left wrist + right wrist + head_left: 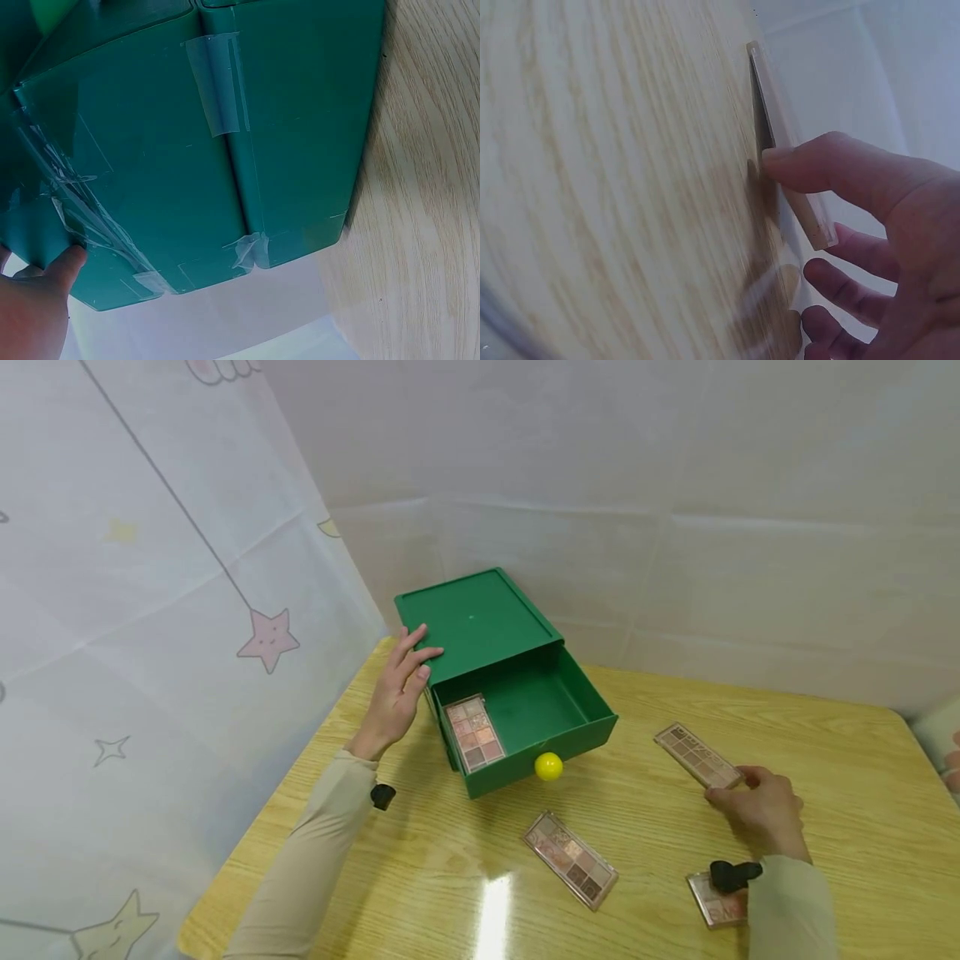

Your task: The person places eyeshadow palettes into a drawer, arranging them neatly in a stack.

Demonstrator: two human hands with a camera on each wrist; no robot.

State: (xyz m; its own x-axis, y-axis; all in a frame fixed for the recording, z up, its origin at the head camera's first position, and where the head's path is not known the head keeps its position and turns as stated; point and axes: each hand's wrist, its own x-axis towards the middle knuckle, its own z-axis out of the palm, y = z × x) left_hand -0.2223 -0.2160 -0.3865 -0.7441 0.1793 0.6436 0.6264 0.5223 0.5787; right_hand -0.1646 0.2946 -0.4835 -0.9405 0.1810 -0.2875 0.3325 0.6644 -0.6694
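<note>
My left hand rests with fingers spread on the top left edge of a green drawer box. In the left wrist view, its thumb lies against the taped green side. The box's drawer is pulled out, and one eyeshadow palette lies inside along its left wall. At the right, my right hand pinches the near end of another eyeshadow palette between thumb and fingers. The right wrist view shows this palette edge-on, tilted just over the tabletop.
A third palette lies on the wooden table in front of the drawer. Partly covered by the right wrist is another palette. A yellow knob sticks out from the drawer front. Pale cloth hangs behind the table.
</note>
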